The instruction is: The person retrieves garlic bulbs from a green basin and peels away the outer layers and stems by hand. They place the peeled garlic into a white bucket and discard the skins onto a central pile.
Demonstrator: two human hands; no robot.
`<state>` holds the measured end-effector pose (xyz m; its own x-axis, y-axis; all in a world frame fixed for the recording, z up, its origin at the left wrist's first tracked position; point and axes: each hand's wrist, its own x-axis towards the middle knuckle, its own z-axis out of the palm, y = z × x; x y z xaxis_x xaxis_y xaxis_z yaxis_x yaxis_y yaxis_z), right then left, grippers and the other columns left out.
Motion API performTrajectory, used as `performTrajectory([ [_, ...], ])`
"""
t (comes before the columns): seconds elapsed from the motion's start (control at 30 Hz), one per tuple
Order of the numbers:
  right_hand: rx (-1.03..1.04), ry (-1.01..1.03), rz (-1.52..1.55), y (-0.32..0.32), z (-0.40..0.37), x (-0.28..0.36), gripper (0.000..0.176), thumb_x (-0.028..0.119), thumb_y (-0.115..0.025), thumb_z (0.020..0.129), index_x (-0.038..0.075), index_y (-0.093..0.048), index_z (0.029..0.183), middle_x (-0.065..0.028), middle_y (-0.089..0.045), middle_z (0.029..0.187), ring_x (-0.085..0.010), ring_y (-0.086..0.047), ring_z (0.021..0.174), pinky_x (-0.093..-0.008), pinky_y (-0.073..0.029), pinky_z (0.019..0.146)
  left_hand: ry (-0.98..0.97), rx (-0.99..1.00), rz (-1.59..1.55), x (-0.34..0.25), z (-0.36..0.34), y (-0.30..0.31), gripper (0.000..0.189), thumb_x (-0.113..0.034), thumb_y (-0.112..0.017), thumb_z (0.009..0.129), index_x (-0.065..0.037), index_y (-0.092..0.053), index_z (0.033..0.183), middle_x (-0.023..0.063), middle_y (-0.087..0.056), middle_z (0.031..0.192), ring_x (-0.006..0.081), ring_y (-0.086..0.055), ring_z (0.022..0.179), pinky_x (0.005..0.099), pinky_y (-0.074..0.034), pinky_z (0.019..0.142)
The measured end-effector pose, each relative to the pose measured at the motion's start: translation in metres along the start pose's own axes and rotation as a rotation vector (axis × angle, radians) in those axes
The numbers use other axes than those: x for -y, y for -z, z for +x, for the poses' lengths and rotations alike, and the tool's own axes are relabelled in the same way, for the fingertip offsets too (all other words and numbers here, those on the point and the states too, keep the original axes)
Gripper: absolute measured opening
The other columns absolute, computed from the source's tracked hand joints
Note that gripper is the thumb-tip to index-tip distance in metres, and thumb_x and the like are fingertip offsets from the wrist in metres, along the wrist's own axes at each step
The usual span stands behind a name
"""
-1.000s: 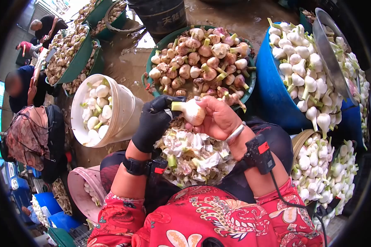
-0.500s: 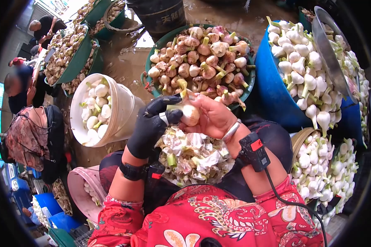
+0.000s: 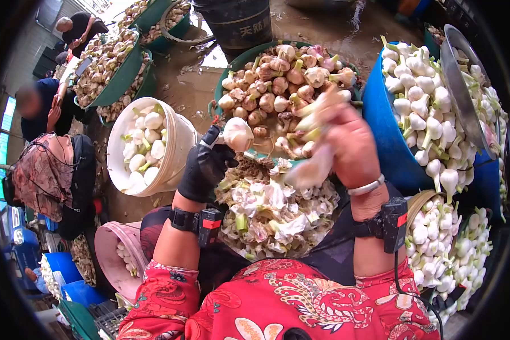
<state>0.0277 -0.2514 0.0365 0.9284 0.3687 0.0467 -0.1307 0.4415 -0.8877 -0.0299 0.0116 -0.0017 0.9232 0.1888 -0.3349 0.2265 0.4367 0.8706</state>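
My left hand [image 3: 205, 170], in a black glove, is closed on a pale garlic bulb [image 3: 238, 134] by its stem, left of the green basin [image 3: 230, 69] of pinkish, unpeeled bulbs. My right hand [image 3: 351, 147] is bare and blurred by motion at the basin's right side. Something pale and leafy, probably peeled skin or stem, shows at its fingers, too smeared to tell whether it is gripped. Below both hands lies a heap of loose garlic skins [image 3: 277, 218] between my knees.
A white bucket [image 3: 182, 150] of peeled bulbs stands at left, above a pink bucket [image 3: 109, 249]. Blue tubs [image 3: 374, 122] heaped with white garlic and a metal basin [image 3: 464, 85] are at right. A black bucket [image 3: 232, 25] stands behind. People [image 3: 37, 107] sit at far left.
My hands have moved apart, the right one up and to the right. The bulb stays with my left hand, its surface now whiter. The view has shifted slightly.
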Motion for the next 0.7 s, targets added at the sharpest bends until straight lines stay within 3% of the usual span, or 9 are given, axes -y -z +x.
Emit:
performTrajectory([
  [0.1, 0.312, -0.149, -0.439, -0.015, -0.008, -0.037, 0.022, -0.001, -0.057, 0.077, 0.003, -0.055, 0.098, -0.0030, -0.057, 0.088, -0.0093, -0.056, 0.071, -0.0249, -0.049, 0.067, 0.011, 0.047, -0.027, 0.002, -0.004, -0.008, 0.014, -0.018, -0.052, 0.093, -0.009, -0.057, 0.102, 0.0037, -0.057, 0.079, 0.0151, -0.054, 0.063, 0.0279, -0.046, 0.054],
  [0.17, 0.085, -0.223, -0.597, -0.033, -0.007, -0.033, 0.032, 0.002, -0.069, 0.073, 0.006, -0.056, 0.102, -0.0006, -0.055, 0.087, -0.0070, -0.053, 0.074, -0.0210, -0.047, 0.067, -0.552, 0.241, 0.827, 0.008, -0.002, -0.007, 0.029, 0.002, -0.053, 0.084, -0.004, -0.057, 0.112, 0.0073, -0.059, 0.087, 0.0167, -0.059, 0.070, 0.0299, -0.051, 0.059],
  [0.2, 0.055, -0.083, -0.611, -0.033, -0.006, -0.039, 0.039, 0.004, -0.074, 0.070, 0.010, -0.058, 0.106, 0.0013, -0.053, 0.086, -0.0055, -0.051, 0.078, -0.0187, -0.045, 0.066, -0.761, 0.257, 0.995, -0.004, -0.010, -0.025, 0.044, 0.016, -0.050, 0.075, 0.000, -0.056, 0.116, 0.0106, -0.060, 0.090, 0.0185, -0.061, 0.073, 0.0311, -0.053, 0.061],
  [0.23, 0.051, 0.180, -0.630, -0.037, -0.003, -0.041, 0.040, 0.003, -0.074, 0.069, 0.011, -0.059, 0.106, 0.0018, -0.052, 0.086, -0.0053, -0.051, 0.078, -0.0179, -0.044, 0.064, -0.757, 0.263, 0.992, -0.004, -0.012, -0.028, 0.044, 0.016, -0.050, 0.075, 0.000, -0.056, 0.116, 0.0106, -0.060, 0.090, 0.0185, -0.061, 0.073, 0.0311, -0.053, 0.061],
  [0.37, 0.064, 0.224, -0.670, -0.036, 0.002, -0.041, 0.031, 0.001, -0.073, 0.068, 0.009, -0.062, 0.096, 0.0006, -0.050, 0.087, -0.0068, -0.049, 0.073, -0.0197, -0.043, 0.062, -0.746, 0.330, 1.075, -0.003, -0.012, -0.029, 0.043, 0.011, -0.050, 0.079, 0.000, -0.057, 0.120, 0.0110, -0.057, 0.098, 0.0159, -0.063, 0.064, 0.0269, -0.053, 0.058],
  [0.53, 0.123, 0.266, -0.864, -0.032, 0.003, -0.040, 0.012, 0.000, -0.067, 0.072, 0.005, -0.059, 0.080, -0.0009, -0.050, 0.080, -0.0077, -0.048, 0.070, -0.0220, -0.042, 0.061, 0.041, 0.182, 0.352, -0.007, -0.011, -0.032, 0.038, 0.010, -0.054, 0.077, 0.000, -0.059, 0.114, 0.0068, -0.060, 0.088, 0.0144, -0.060, 0.061, 0.0255, -0.050, 0.053],
  [0.57, 0.186, 0.336, -0.919, -0.031, 0.004, -0.042, 0.008, 0.001, -0.063, 0.076, 0.005, -0.056, 0.077, -0.0009, -0.051, 0.076, -0.0081, -0.049, 0.067, -0.0221, -0.043, 0.059, 0.039, 0.178, 0.349, -0.006, -0.010, -0.030, 0.038, 0.010, -0.054, 0.077, 0.000, -0.059, 0.114, 0.0068, -0.060, 0.088, 0.0144, -0.060, 0.061, 0.0255, -0.050, 0.053],
  [0.63, 0.257, 0.413, -0.967, -0.030, 0.003, -0.041, 0.009, 0.002, -0.059, 0.079, 0.004, -0.053, 0.074, -0.0010, -0.051, 0.072, -0.0084, -0.050, 0.064, -0.0222, -0.043, 0.058, -0.468, 0.315, 0.842, -0.004, -0.008, -0.022, 0.022, -0.002, -0.058, 0.084, -0.001, -0.061, 0.106, 0.0036, -0.060, 0.081, 0.0114, -0.059, 0.064, 0.0242, -0.046, 0.050],
  [0.7, -0.023, 0.085, -0.557, -0.025, 0.002, -0.031, 0.013, 0.004, -0.055, 0.084, 0.006, -0.051, 0.072, -0.0012, -0.054, 0.068, -0.0093, -0.052, 0.058, -0.0231, -0.046, 0.056, -0.339, 0.273, 0.647, 0.003, 0.001, -0.006, 0.021, -0.004, -0.057, 0.086, -0.001, -0.060, 0.106, 0.0025, -0.060, 0.081, 0.0105, -0.058, 0.065, 0.0235, -0.046, 0.050],
])
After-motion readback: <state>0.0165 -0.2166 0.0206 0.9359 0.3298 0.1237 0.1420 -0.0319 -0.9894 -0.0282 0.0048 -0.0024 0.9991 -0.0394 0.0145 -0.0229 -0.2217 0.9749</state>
